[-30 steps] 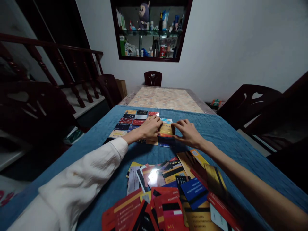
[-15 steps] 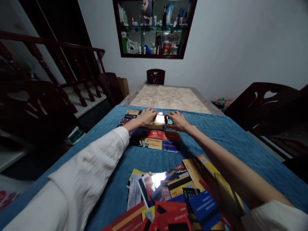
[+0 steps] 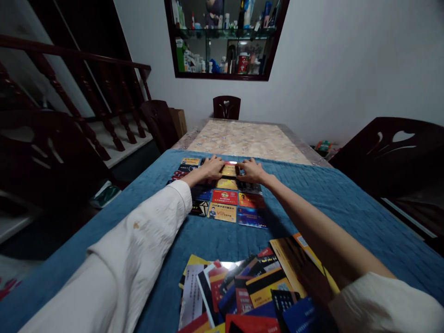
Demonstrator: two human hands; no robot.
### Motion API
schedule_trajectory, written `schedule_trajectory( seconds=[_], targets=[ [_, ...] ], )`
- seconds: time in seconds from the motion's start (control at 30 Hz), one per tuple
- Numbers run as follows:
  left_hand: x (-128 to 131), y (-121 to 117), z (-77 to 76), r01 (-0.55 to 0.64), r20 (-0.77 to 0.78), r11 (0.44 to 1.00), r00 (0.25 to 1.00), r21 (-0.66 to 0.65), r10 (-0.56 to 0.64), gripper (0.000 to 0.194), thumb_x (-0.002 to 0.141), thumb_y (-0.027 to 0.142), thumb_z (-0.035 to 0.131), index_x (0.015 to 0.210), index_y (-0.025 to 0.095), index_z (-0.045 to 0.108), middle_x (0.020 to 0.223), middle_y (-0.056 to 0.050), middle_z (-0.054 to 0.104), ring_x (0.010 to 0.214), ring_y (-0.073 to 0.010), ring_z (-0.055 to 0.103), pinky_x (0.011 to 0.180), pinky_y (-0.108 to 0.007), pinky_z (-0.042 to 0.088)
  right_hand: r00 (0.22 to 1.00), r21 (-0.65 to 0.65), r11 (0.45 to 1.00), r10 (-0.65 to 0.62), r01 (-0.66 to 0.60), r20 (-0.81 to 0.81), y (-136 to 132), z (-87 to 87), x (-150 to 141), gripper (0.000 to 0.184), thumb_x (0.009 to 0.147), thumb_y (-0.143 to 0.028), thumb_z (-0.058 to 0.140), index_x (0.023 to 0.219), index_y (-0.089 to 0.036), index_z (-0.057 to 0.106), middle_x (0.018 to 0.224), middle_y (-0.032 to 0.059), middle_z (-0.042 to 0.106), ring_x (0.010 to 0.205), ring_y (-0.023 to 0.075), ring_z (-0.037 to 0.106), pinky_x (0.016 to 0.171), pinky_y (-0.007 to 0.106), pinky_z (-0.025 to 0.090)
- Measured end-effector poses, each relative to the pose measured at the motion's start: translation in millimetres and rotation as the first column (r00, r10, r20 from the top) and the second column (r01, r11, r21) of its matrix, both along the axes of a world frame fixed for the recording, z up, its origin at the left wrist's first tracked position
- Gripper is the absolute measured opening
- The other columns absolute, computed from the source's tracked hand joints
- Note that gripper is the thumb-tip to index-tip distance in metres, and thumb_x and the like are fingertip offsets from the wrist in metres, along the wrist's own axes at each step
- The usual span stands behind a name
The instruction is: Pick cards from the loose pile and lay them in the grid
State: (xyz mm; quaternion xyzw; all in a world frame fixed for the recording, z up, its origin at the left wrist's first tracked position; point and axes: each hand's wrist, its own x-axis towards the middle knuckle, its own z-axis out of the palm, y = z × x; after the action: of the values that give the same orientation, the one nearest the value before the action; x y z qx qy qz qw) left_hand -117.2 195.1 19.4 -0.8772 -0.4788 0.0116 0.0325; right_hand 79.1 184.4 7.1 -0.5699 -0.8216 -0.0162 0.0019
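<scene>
A gold card (image 3: 229,170) lies between my two hands at the far end of rows of cards. The fingers of my left hand (image 3: 212,168) are curled on its left edge. On the opposite edge, my right hand (image 3: 251,171) pinches it with thumb and fingers. Just nearer to me is a yellow card (image 3: 226,184), then a red card (image 3: 225,197) and a gold VIP card (image 3: 222,212). Beside these lie an orange-red card (image 3: 251,200) and a blue card (image 3: 252,217). My left hand and forearm partly cover the columns on the left.
A loose heap of overlapping cards (image 3: 239,286) spreads at the near edge, under my right forearm. Blue cloth (image 3: 298,194) covers the near table; patterned beige covering (image 3: 243,137) shows beyond. Dark wooden chairs (image 3: 226,107) stand around, with a stair railing at left.
The bright glare on the held card has faded, and its gold face now shows. Both hands stay at its sides. My view has tilted slightly downward.
</scene>
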Motion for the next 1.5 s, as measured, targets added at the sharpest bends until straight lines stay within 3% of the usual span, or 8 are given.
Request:
schedule_trajectory(
  seconds=[0.83,1.07,1.5],
  targets=[
    [1,13,-13.5,-0.046,-0.029,0.995,0.999,-0.089,0.044,0.032,0.079,0.021,0.06,0.111,0.021,0.065,0.126,-0.014,0.059,0.124,-0.0351,0.044,0.104,-0.061,0.038,1.0,-0.077,0.997,0.021,-0.02,0.01,15,-9.9,-3,0.042,0.083,-0.038,0.058,0.122,-0.029,0.068,0.129,0.0111,0.065,0.121,0.0379,0.045,0.087,0.048,0.043],
    [3,15,-16.3,-0.038,-0.031,0.996,0.999,-0.077,0.036,0.03,0.073,0.013,0.059,0.101,0.02,0.066,0.12,-0.014,0.061,0.12,-0.0345,0.046,0.101,-0.058,0.04,1.0,-0.082,0.996,0.026,-0.026,-0.008,15,-10.0,-3,0.039,0.081,-0.036,0.058,0.117,-0.031,0.071,0.126,0.009,0.067,0.12,0.0376,0.045,0.087,0.047,0.042],
    [4,15,-15.6,-0.04,-0.02,0.997,0.999,-0.068,0.039,0.033,0.072,0.011,0.058,0.103,0.019,0.065,0.119,-0.014,0.062,0.124,-0.0335,0.043,0.1,-0.054,0.04,1.0,-0.068,0.998,0.004,-0.005,-0.012,16,-12.6,-4,0.039,0.083,-0.036,0.056,0.119,-0.033,0.07,0.129,0.0068,0.066,0.12,0.0363,0.047,0.086,0.044,0.043]
  ],
)
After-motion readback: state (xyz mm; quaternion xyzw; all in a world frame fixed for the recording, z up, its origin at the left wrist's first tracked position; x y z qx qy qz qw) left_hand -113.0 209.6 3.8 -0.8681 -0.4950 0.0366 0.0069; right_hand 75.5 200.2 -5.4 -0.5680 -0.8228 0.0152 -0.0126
